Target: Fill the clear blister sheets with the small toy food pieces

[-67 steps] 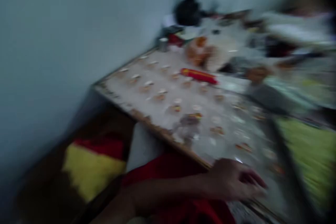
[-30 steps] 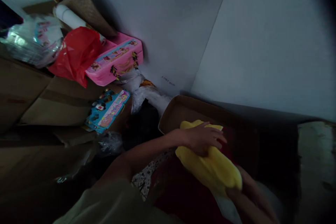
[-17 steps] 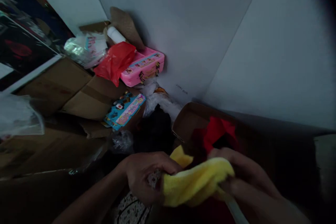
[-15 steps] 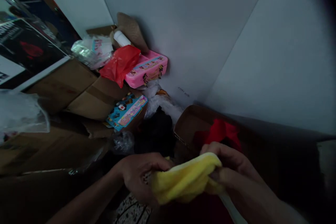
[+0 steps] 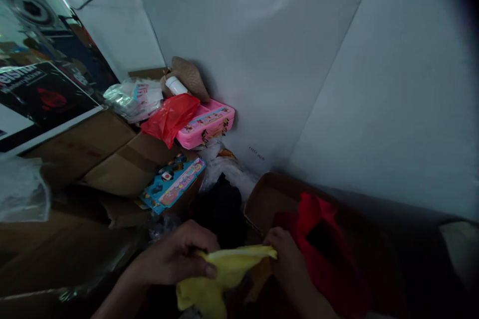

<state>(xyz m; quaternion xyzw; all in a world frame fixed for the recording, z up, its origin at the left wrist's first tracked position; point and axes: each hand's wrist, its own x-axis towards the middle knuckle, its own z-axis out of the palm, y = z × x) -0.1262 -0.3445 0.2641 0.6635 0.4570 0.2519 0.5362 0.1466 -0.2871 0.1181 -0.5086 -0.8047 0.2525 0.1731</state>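
Note:
A soft yellow cloth point(image 5: 234, 265) is stretched between my two hands low in the view, its lower part hanging down. My left hand point(image 5: 183, 254) grips its left side, thumb lying over the fabric. At the cloth's right end, my right hand point(image 5: 285, 255) is closed on its upper corner. Just right of that hand lies red cloth point(image 5: 325, 244) with a dark patch, in and over a brown box point(image 5: 267, 194). What lies under the yellow cloth is too dark to make out.
A pink case point(image 5: 205, 124) stands against the grey wall point(image 5: 239, 60), partly under a red plastic bag point(image 5: 170, 117). Left of it are cardboard boxes point(image 5: 108, 154) and a blue printed card point(image 5: 172, 187). Black material point(image 5: 220, 207) lies beside the brown box.
Both hands have shifted left. The yellow cloth has gone from bunched to spread, with a part now hanging down. More of the red cloth shows. The camera view has tilted up slightly.

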